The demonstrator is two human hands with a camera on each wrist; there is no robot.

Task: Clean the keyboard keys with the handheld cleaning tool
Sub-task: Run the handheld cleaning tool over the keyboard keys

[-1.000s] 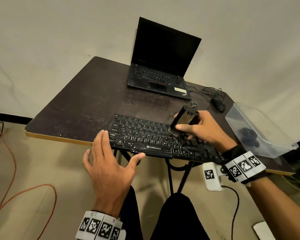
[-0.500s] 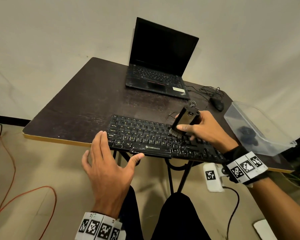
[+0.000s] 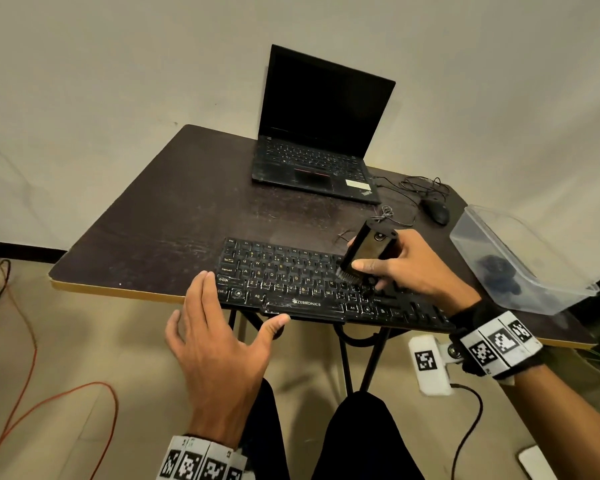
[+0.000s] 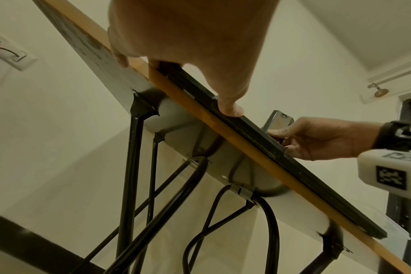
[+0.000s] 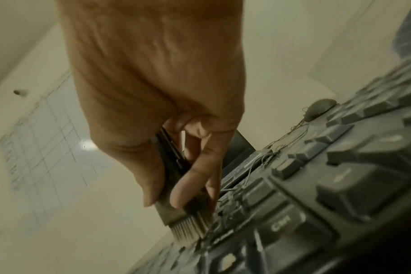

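Your right hand (image 3: 409, 268) grips the brush (image 3: 362, 258), thumb across its near face and fingers curled round the far side. You hold it tilted, top leaning away from you, with its pale bristles (image 5: 190, 228) down on the keys in the right-of-middle part of the keyboard (image 3: 291, 282). In the right wrist view the bristles (image 5: 190, 228) touch the keys just left of the Ctrl key (image 5: 280, 223), and two fingers (image 5: 188, 185) run down the brush's side almost to the bristle line.

Your left hand (image 3: 219, 344) is spread flat with fingers straight, holding nothing. Its fingertips (image 3: 205, 282) rest at the keyboard's near left corner, and the thumb (image 3: 274, 323) presses against the near edge below the space bar. The left wrist view shows the thumb tip (image 4: 230, 109) on that black edge, where the keyboard overhangs the table's tan rim (image 4: 223, 129).

The keyboard lies along the near edge of the dark table (image 3: 187, 202), running left to right. At the far side sits an open laptop (image 3: 319, 133) with a dark screen. Right of it lies a mouse (image 3: 435, 209) with its cable coiled beside it. At the table's right end is a clear tub (image 3: 499, 244) with something dark inside; I cannot tell what. On the floor to the left runs an orange cable (image 3: 32, 375).
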